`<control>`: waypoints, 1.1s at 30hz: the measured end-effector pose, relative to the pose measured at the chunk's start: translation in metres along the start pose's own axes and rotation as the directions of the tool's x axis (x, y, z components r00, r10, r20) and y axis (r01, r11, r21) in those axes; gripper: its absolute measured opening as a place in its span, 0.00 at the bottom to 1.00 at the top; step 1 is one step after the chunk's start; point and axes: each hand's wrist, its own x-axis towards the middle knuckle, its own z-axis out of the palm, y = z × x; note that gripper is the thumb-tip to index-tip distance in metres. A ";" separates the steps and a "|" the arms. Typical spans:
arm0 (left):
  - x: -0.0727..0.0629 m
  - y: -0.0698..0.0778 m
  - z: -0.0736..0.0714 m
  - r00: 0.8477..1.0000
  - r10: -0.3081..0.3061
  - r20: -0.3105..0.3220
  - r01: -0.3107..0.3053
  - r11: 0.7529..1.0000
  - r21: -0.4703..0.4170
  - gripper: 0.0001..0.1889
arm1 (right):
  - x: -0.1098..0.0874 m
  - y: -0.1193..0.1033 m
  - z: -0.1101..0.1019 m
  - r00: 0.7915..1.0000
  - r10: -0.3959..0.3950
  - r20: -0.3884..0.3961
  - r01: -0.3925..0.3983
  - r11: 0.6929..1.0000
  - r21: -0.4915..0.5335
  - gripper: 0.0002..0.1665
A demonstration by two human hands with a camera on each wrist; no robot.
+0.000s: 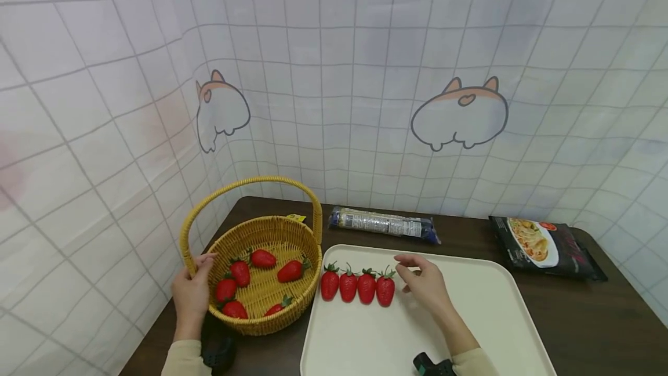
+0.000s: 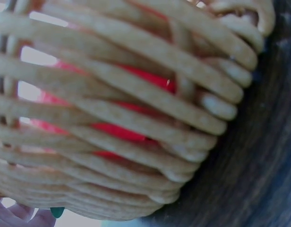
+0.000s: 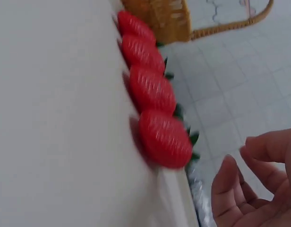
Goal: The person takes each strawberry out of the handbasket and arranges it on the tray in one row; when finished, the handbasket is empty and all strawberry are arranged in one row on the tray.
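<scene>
A yellow wicker basket (image 1: 271, 225) with a tall handle stands at the left, holding several red strawberries (image 1: 290, 271). My left hand (image 1: 191, 292) grips its left rim beside the handle's base; the left wrist view is filled by the woven wall (image 2: 136, 99), with red showing through the gaps. On the cream tray (image 1: 365, 341), several strawberries lie in a row along the far left, leaves pointing away from me. Just right of the row's rightmost strawberry (image 1: 385, 289), my right hand (image 1: 425, 283) hovers with thumb and fingers apart, holding nothing; the right wrist view shows that gap.
Behind the tray lies a long clear-and-blue packet (image 1: 383, 223). A black food bag (image 1: 545, 248) with a noodle picture sits at the back right of the dark table (image 1: 616, 312). A white checked curtain (image 1: 334, 103) hangs behind and along the left side.
</scene>
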 end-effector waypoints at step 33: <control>-0.001 0.001 0.000 1.000 -0.020 -0.001 0.020 1.000 -0.008 0.19 | 0.018 -0.099 0.157 0.815 -0.287 0.503 0.206 0.955 0.211 0.16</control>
